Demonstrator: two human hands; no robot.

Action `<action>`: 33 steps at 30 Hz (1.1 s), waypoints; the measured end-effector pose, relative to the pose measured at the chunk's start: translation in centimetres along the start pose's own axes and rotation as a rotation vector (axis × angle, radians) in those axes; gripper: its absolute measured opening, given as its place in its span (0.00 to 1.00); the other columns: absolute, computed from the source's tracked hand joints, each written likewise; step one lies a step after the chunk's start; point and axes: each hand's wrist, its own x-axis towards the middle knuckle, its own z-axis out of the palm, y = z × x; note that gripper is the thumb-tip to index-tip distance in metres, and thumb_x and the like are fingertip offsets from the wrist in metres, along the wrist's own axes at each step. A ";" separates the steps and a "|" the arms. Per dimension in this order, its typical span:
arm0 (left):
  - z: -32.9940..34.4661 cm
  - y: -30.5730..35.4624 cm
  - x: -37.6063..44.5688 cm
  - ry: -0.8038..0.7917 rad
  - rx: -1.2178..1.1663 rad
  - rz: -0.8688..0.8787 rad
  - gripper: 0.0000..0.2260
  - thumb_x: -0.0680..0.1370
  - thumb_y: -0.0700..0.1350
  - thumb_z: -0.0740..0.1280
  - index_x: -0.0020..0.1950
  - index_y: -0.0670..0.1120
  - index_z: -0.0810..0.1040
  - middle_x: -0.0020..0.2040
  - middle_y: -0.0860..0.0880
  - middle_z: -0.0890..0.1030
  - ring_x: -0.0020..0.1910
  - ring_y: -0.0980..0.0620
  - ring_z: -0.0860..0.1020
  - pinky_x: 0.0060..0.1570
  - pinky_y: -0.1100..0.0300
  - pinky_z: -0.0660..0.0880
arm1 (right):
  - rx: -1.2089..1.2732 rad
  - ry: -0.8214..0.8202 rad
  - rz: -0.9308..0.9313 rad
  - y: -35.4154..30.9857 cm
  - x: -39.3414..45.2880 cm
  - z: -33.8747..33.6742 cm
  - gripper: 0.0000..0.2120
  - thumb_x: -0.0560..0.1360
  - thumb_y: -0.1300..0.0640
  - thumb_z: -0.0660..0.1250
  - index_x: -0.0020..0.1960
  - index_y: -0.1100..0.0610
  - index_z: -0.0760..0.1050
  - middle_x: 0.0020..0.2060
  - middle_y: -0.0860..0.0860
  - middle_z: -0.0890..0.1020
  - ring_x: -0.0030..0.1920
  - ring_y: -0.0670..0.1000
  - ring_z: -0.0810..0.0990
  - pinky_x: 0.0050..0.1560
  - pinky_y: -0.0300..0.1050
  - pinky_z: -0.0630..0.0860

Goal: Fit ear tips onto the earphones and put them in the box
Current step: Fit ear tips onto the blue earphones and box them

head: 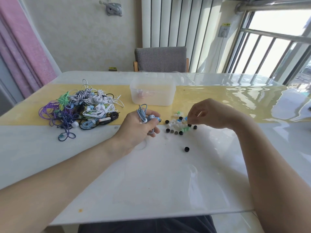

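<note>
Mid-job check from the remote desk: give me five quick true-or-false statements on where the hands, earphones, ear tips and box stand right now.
1. The left hand grips a light blue earphone with its coiled cable. True.
2. The right hand rests inside the box. False: it reaches down over the loose ear tips on the table.
3. The pile of tangled earphones lies left of the box. True.
4. The box has its lid on. False: it stands open.
5. All ear tips are black. False: white, green, grey and blue ones show too.
</note>
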 end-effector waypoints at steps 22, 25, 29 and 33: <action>-0.7 -0.5 0.0 -0.029 -0.522 0.010 0.05 0.77 0.33 0.66 0.51 0.38 0.77 0.36 0.46 0.81 0.33 0.51 0.80 0.38 0.60 0.78 | 0.742 0.329 -0.331 -5.3 1.2 7.1 0.07 0.68 0.62 0.79 0.41 0.63 0.82 0.38 0.58 0.86 0.39 0.53 0.84 0.43 0.45 0.80; -0.6 -0.5 -0.1 -0.017 -0.463 0.045 0.03 0.77 0.34 0.66 0.48 0.40 0.78 0.36 0.47 0.81 0.33 0.51 0.79 0.37 0.60 0.78 | 0.762 0.361 -0.343 -5.2 1.2 7.2 0.08 0.65 0.64 0.80 0.40 0.64 0.81 0.37 0.57 0.86 0.38 0.51 0.84 0.43 0.43 0.80; -0.6 -0.6 -0.1 0.001 -0.366 0.101 0.03 0.77 0.34 0.66 0.49 0.39 0.79 0.39 0.48 0.83 0.33 0.51 0.79 0.38 0.58 0.78 | 0.870 0.317 -0.318 -5.2 1.3 7.3 0.10 0.64 0.68 0.78 0.43 0.67 0.81 0.38 0.58 0.86 0.38 0.53 0.85 0.43 0.42 0.81; -0.9 -0.6 -0.1 0.057 -0.165 0.216 0.06 0.77 0.33 0.68 0.53 0.34 0.78 0.40 0.44 0.82 0.32 0.50 0.80 0.37 0.57 0.78 | 0.947 0.214 -0.297 -4.8 1.3 7.1 0.11 0.67 0.70 0.76 0.48 0.70 0.81 0.43 0.63 0.86 0.43 0.60 0.86 0.50 0.51 0.83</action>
